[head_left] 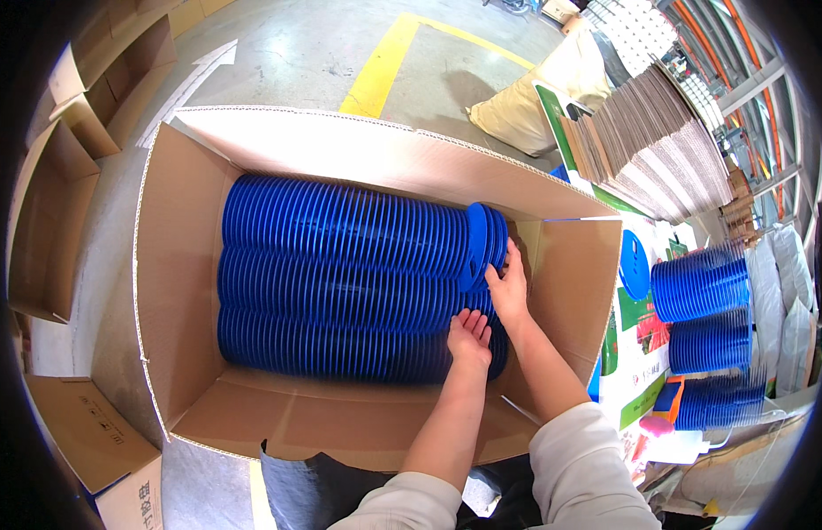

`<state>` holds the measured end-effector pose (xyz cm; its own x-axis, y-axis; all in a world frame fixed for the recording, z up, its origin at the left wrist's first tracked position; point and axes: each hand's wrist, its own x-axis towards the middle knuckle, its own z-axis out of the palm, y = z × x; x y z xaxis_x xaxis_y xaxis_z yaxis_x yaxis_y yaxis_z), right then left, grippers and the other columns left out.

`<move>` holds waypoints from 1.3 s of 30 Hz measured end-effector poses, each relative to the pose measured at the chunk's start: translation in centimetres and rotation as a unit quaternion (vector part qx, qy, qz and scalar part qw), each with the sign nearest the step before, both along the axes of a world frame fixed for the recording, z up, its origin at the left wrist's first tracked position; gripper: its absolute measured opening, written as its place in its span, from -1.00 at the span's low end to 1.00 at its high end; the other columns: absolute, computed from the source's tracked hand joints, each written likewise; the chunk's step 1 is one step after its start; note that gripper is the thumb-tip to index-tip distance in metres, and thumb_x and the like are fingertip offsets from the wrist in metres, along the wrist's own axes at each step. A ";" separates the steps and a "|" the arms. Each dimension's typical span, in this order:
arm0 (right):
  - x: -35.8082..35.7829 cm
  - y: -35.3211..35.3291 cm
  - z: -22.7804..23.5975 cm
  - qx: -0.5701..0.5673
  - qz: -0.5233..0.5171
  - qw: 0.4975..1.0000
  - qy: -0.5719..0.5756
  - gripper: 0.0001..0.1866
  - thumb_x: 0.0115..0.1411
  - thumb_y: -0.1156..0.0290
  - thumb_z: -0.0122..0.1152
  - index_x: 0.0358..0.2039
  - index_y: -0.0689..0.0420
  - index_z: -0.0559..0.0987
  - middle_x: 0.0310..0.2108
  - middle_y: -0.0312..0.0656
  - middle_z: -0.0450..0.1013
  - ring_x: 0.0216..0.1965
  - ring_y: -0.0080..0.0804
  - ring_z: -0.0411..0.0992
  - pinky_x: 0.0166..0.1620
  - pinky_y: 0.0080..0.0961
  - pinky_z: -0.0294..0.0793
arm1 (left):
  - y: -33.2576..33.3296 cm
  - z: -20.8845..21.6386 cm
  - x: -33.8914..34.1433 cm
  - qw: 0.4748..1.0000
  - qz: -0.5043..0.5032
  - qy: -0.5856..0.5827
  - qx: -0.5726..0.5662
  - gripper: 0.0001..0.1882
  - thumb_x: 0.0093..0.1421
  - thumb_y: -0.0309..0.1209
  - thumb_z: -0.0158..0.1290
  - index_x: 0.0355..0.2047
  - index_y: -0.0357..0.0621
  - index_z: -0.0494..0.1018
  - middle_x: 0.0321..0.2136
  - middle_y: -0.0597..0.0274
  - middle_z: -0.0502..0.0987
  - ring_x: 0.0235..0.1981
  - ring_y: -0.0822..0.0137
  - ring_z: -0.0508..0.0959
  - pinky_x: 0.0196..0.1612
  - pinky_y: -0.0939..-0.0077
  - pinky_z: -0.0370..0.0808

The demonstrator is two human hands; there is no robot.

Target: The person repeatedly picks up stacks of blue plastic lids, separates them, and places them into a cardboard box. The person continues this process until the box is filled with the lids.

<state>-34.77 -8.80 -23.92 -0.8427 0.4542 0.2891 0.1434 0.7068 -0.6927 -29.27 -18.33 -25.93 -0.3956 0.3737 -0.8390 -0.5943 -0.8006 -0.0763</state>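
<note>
A large cardboard box [287, 415] holds blue plastic discs [340, 287], packed on edge in three long rows. At the right end of the far row, my right hand [513, 287] grips the last few discs between thumb and fingers. One blue disc [475, 243] there stands a little out of line, higher than its neighbours. My left hand [470, 337] is over the right part of the nearer rows, palm turned up, fingers loosely bent and nothing held in them. Its underside may touch the discs; I cannot tell.
Right of the box, a table carries stacks of blue discs [698, 287], a single blue disc [634, 265] and a white bottle [676, 446]. Beyond are stacked cardboard sheets [658, 150] and a pale sack [552, 88]. Open cartons [53, 221] line the left side.
</note>
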 end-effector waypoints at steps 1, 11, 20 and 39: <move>-0.2 -0.2 0.0 -0.026 -0.007 1.000 0.003 -0.34 0.06 0.43 0.25 0.20 0.21 0.32 -0.07 0.05 0.45 -0.29 -0.24 0.47 -0.14 -0.39 0.48 | 0.0 0.0 0.0 1.000 0.002 0.002 -0.003 -0.53 0.41 -0.04 -0.35 0.03 -0.06 0.38 -0.06 0.19 0.51 0.00 0.20 0.48 0.16 0.16 0.28; 1.1 -3.5 7.7 -0.068 -0.060 0.993 0.076 -0.71 0.01 0.58 0.18 -0.19 0.20 0.56 -0.37 -0.25 0.46 -0.52 -0.59 0.35 -0.42 -0.58 0.41 | -0.2 -0.4 -0.4 1.000 0.016 0.007 0.002 -0.54 0.40 -0.07 -0.32 0.07 -0.10 0.35 -0.03 0.15 0.50 0.05 0.16 0.45 0.19 0.15 0.27; 2.4 -3.5 8.3 -0.222 -0.001 0.973 0.069 -0.72 0.23 0.57 0.13 -0.03 0.20 0.46 -0.34 -0.26 0.51 -0.44 -0.62 0.44 -0.30 -0.64 0.45 | -0.1 0.6 -0.2 1.000 0.010 0.009 -0.005 -0.56 0.40 -0.09 -0.33 0.05 -0.11 0.33 0.00 0.09 0.47 0.09 0.10 0.42 0.24 0.09 0.21; 0.6 -3.2 9.8 -0.173 0.006 0.985 -0.015 -0.70 0.17 0.60 0.12 -0.05 0.21 0.46 -0.38 -0.23 0.49 -0.46 -0.61 0.44 -0.38 -0.62 0.46 | -0.1 -0.1 -0.7 1.000 0.023 0.014 -0.004 -0.60 0.39 -0.13 -0.27 0.04 -0.08 0.36 -0.02 0.14 0.49 0.03 0.14 0.45 0.20 0.13 0.24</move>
